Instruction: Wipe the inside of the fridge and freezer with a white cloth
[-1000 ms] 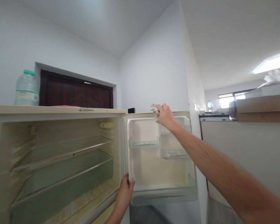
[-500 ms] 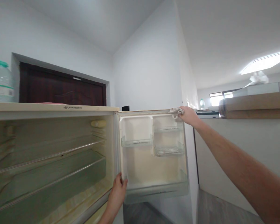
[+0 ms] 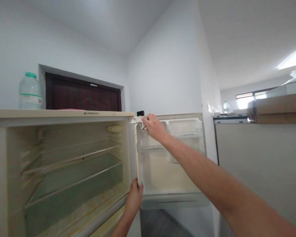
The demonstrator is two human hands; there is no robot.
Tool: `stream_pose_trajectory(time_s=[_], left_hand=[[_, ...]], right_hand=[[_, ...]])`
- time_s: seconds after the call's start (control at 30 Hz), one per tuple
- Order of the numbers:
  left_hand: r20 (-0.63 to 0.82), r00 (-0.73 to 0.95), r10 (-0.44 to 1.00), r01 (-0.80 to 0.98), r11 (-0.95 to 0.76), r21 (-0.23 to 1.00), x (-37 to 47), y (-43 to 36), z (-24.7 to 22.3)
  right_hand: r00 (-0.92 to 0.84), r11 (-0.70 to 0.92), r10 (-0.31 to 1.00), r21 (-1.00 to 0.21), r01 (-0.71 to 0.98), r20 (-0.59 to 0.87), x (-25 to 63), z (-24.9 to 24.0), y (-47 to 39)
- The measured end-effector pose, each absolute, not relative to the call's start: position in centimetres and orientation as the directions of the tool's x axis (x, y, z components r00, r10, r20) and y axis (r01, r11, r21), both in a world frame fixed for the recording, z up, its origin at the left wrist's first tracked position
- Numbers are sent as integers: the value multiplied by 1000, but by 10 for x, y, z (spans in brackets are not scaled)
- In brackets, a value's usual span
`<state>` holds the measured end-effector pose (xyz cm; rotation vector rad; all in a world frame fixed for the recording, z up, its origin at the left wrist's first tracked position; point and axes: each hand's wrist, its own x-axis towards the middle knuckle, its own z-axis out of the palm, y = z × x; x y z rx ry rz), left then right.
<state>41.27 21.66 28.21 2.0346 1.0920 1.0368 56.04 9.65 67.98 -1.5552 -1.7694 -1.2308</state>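
Observation:
A refrigerator (image 3: 64,113) stands with its door (image 3: 162,174) swung out to the right. My right hand (image 3: 155,126) is closed on a whitish cloth (image 3: 138,121), which lies against the top edge of the door at the hinge side. Lower down, my left hand (image 3: 135,196) grips the hinge-side edge of the door, thumb on the inner face and fingertips at the gap beside the cabinet. Clear door racks (image 3: 175,199) line the inside of the door, and my right forearm hides part of them.
Inside the refrigerator are a glass shelf (image 3: 71,161) and a clear drawer (image 3: 76,191). A plastic bottle (image 3: 31,92) with a green cap stands on top. At the right, a cardboard box (image 3: 281,107) rests on a white cabinet (image 3: 259,164). Behind is a dark wooden door (image 3: 84,95).
My right hand has moved left with the cloth along the door's top edge, from the outer corner to the hinge side. My left hand stays on the door edge. The view has shifted left.

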Motion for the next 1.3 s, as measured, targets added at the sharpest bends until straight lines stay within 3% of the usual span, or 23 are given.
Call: stream_pose_trajectory(time_s=[0.2,0.37,0.43,0.53,0.63,0.83,0.9,1.03,1.1,1.2,1.3], left_hand=[[346,380,858,386,-487,784,412,221,278],[352,368,861,406,-489,772,413,221,279],[352,356,866,418,-484,769,413,220,280],[357,340,870,423,-480,768,413,219,280],[367,350,862,412,-494,766,413,221,277],[374,344,861,426,-498,755,415,229,269],[382,353,854,426,-510,747,416,231,266],[390,379,839,411,-531,741,415,233,266],[378,379,845,417,-520,745,415,231,268],[368,374,851,419,-509,752,414,226,273],[366,369,854,414,-504,758,414,223,278]], right_hand=[[-28,-88,840,187,978,541,545,649,135],[-125,78,959,186,979,253,559,661,120],[-125,44,939,248,968,321,568,674,107],[-244,-26,821,460,888,517,586,685,89],[-313,-32,847,628,777,430,603,683,77],[-119,47,990,623,781,74,608,686,69],[-151,51,982,613,788,112,606,692,66],[-219,-57,920,664,745,324,603,694,56],[-120,-80,956,629,773,269,600,689,52],[-22,-64,984,470,880,174,590,680,52],[-72,-24,939,274,962,337,576,672,59]])
